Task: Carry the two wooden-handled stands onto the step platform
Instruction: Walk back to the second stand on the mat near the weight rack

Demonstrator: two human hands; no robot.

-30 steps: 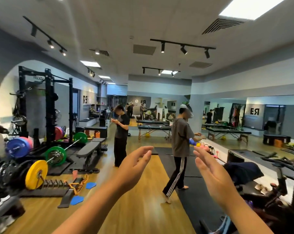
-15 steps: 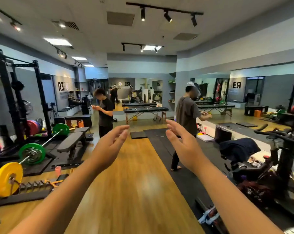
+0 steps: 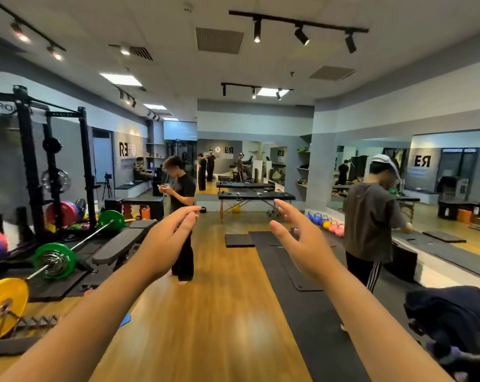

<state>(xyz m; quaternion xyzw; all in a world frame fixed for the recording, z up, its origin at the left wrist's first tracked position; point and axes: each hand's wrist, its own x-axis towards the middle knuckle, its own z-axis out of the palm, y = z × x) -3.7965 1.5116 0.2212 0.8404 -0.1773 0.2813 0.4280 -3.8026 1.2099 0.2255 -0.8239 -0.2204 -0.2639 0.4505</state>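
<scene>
1. Your view has swung right across the gym since a second ago, and the squat rack (image 3: 29, 161) now sits at the left edge. That reads as searching.
2. The stands and step platform don't show anywhere (no carrying yet).
3. The wood floor (image 3: 219, 312) ahead lies open between barbell (image 3: 54, 260) and black mats (image 3: 296, 285).
4. Your left hand (image 3: 165, 241) and right hand (image 3: 305, 244) are raised, fingers spread, holding nothing.

The room is evenly bright from white ceiling panels (image 3: 120, 79) and track spotlights (image 3: 301, 35). The wooden floor (image 3: 227, 321) shows soft glare. Edges bend from the wide lens, and details look slightly smeared.
</scene>
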